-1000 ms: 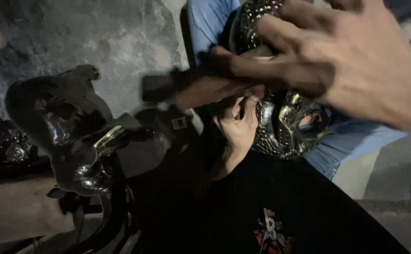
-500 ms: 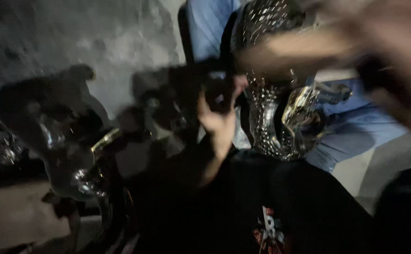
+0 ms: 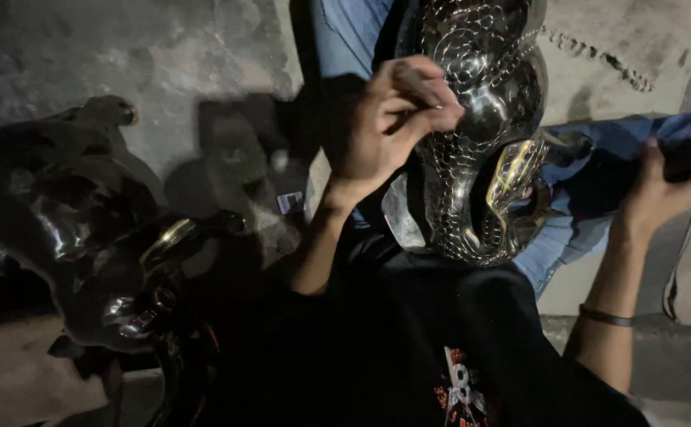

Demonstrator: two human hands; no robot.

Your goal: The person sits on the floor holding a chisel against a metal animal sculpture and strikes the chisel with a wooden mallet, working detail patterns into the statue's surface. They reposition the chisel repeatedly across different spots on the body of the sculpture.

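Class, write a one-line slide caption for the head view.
Left hand pinches a small tool against a shiny scaled metal figure; right hand reaches aside.

Dark sculpture [image 3: 100, 253] left, scaled metal sculpture [image 3: 480, 142] right

Glossy, scale-embossed metal figure [image 3: 480, 134], dark polished metal figures [image 3: 100, 261], rough matt concrete floor [image 3: 148, 55], blue cloth trousers [image 3: 598, 158].

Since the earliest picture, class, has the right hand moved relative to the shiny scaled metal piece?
Yes. The right hand, earlier spread across the scaled metal piece, now sits off its right side, over the blue cloth.
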